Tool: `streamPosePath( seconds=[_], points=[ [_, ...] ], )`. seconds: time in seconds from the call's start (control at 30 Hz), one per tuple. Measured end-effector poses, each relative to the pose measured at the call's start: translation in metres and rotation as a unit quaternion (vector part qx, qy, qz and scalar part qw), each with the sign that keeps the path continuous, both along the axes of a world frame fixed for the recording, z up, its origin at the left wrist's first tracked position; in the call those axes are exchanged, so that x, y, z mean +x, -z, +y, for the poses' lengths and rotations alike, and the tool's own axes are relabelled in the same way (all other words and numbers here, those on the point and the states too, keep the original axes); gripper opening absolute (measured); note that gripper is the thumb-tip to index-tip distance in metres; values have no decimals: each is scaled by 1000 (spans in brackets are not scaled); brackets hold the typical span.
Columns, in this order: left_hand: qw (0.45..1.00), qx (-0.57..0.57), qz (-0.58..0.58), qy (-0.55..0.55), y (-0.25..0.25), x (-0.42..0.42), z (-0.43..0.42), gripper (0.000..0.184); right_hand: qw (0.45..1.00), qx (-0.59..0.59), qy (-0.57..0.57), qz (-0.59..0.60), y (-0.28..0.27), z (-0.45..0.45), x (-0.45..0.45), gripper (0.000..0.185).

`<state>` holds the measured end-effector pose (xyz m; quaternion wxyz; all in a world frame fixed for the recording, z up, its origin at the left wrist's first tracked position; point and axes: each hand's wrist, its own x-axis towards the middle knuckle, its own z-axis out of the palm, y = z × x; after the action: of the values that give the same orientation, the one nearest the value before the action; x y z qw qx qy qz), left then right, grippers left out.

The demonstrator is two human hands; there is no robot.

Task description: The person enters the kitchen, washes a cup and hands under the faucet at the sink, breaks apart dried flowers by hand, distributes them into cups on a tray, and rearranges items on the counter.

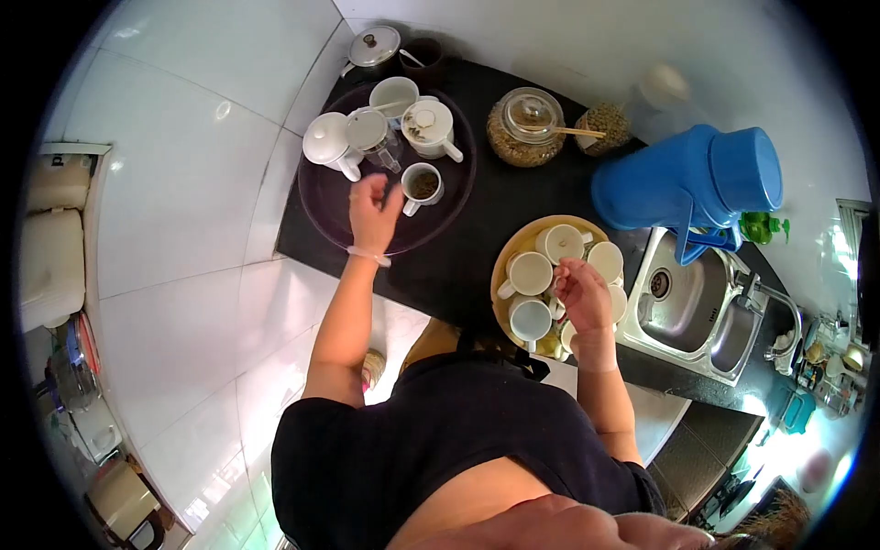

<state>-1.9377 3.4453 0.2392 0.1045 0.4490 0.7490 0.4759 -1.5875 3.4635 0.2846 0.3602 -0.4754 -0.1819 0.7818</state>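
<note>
My left hand [373,218] is over the near part of a dark round tray [316,215], its fingers slightly bent and apart, with nothing visible in them. Just right of it stands a white cup [412,203] with dark bits inside. Farther back on the tray are a white lidded teapot [325,137], a glass cup [385,151], a white lidded pot [429,122] and a white bowl-like cup [394,92]. My right hand [587,291] is above a yellow tray [501,247] of several white cups [530,273]. Its fingers are curled together; what they hold, if anything, is hidden.
Behind the trays are a lidded glass jar [525,128] with wooden sticks across it, and a smaller jar [605,126]. A blue thermos jug [678,179] stands beside the steel sink [683,312]. A metal lidded pot [374,46] is in the back corner.
</note>
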Motion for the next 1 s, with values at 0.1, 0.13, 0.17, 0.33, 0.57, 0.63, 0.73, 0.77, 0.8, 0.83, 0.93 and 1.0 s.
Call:
streamPosePath(
  seconds=[0.1, 0.13, 0.17, 0.33, 0.57, 0.63, 0.73, 0.77, 0.8, 0.83, 0.93, 1.0],
  points=[
    [977, -184, 7, 106, 29, 3, -28, 41, 1000, -19, -17, 5, -3, -13, -8, 17],
    [976, -189, -17, 103, 35, 8, -28, 36, 1000, -20, -19, 10, -5, -15, -13, 17],
    [975, -191, -31, 104, 41, 8, -26, 33, 999, -21, -19, 15, -8, -17, -18, 17],
    [971, -137, -154, 120, 58, 9, -12, 20, 1000, -7, -19, 7, -21, -23, -29, 16],
    [979, 52, -19, 195, -31, 60, -26, 11, 998, 24, -41, -48, -30, -57, -6, 16],
    [967, 71, -70, 233, -58, 88, -31, 10, 995, 36, -60, -70, -34, -68, 0, 16],
    [941, 85, -143, 295, -70, 137, -39, 10, 994, 69, -53, -71, -38, -84, 18, 17],
    [931, 89, -157, 316, -75, 157, -44, 10, 989, 113, -48, -84, -43, -90, 26, 18],
    [921, 91, -172, 338, -78, 178, -49, 10, 981, 157, -56, -96, -36, -99, 41, 21],
    [916, 90, -153, 360, -82, 201, -56, 12, 968, 201, -49, -141, -43, -108, 52, 24],
    [882, 49, -195, 426, -82, 281, -85, 12, 918, 319, 34, -233, -60, -143, 88, 36],
    [862, 35, -162, 479, -79, 339, -110, 14, 915, 317, 85, -236, -58, -168, 123, 34]
  ],
)
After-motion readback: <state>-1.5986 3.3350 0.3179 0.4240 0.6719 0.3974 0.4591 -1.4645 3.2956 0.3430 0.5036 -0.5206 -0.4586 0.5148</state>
